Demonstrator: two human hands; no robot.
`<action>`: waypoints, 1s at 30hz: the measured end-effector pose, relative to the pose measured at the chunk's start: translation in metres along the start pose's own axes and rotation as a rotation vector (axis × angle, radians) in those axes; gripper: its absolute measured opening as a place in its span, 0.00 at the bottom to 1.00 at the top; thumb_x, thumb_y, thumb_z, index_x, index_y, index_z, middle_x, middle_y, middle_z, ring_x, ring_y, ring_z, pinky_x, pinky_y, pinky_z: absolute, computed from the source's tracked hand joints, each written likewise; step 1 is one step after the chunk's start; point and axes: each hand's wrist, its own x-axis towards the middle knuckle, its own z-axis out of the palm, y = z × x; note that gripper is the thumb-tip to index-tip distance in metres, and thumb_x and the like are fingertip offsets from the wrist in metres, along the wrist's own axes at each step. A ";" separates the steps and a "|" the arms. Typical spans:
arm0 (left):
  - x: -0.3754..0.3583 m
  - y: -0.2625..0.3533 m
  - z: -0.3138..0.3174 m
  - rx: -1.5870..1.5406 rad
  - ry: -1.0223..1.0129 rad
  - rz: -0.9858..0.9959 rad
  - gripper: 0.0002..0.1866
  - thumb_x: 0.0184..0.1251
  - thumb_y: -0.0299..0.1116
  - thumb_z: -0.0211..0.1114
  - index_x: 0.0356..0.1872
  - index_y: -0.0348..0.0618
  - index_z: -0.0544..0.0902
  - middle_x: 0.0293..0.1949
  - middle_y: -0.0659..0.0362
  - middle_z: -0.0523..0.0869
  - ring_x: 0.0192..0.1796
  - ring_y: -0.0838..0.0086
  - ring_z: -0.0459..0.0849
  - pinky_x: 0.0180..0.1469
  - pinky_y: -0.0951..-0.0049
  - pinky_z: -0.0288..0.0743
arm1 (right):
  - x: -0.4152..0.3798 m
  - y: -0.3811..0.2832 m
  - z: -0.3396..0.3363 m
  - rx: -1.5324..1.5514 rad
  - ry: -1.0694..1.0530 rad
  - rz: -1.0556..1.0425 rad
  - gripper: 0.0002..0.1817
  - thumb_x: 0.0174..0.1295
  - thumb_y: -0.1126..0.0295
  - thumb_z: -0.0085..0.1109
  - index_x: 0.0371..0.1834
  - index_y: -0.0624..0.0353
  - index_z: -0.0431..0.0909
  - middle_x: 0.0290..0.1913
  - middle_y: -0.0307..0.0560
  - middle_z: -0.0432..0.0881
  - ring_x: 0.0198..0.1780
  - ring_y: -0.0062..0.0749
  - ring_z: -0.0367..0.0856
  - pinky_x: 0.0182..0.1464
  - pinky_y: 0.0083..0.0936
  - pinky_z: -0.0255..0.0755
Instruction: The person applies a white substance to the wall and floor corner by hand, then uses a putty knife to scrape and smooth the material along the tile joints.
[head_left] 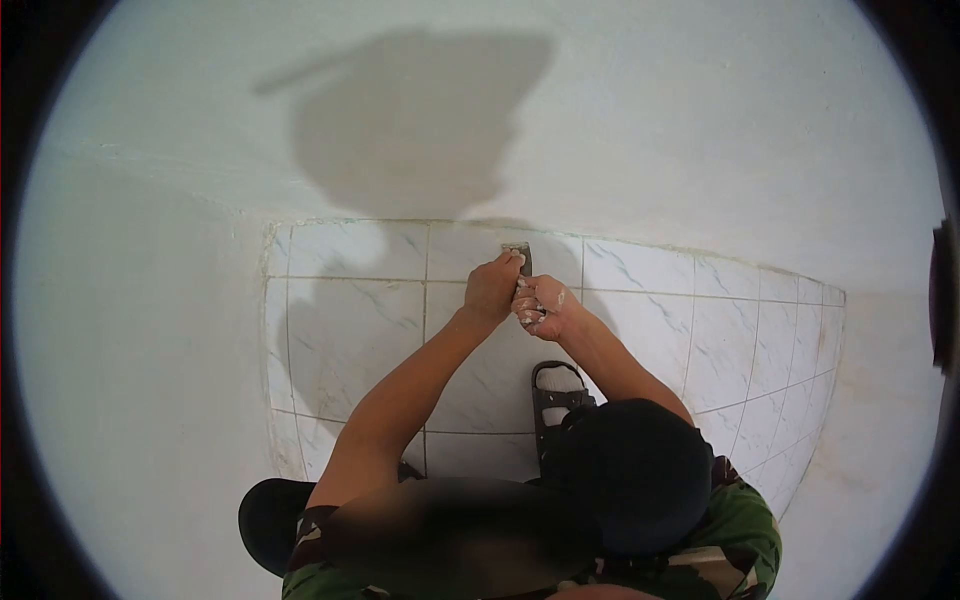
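My right hand [541,306] is closed around the handle end of a small flat tool that looks like a putty knife [526,264]. White paste is smeared over its fingers and knuckles. Just ahead and to the left, my left hand [491,287] grips the same tool nearer the blade, its fingertips close to the front edge. Pale material shows along that front edge, which lies over the floor tile near the wall's base. Most of the handle is hidden by the fingers, and the two hands touch or nearly touch.
White marbled floor tiles [350,340] meet a pale wall [640,130] along a rough joint. A sandalled, socked foot [558,385] stands behind the hands. Black knee coverings [630,475] fill the lower view. A dark object [942,297] sits at the right edge.
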 end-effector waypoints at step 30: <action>-0.007 -0.009 -0.010 0.013 -0.069 -0.109 0.20 0.55 0.30 0.69 0.51 0.44 0.80 0.45 0.54 0.85 0.41 0.54 0.88 0.41 0.58 0.83 | -0.003 -0.007 0.022 -0.115 0.054 0.049 0.17 0.77 0.67 0.41 0.25 0.45 0.59 0.18 0.25 0.51 0.15 0.15 0.48 0.12 0.18 0.42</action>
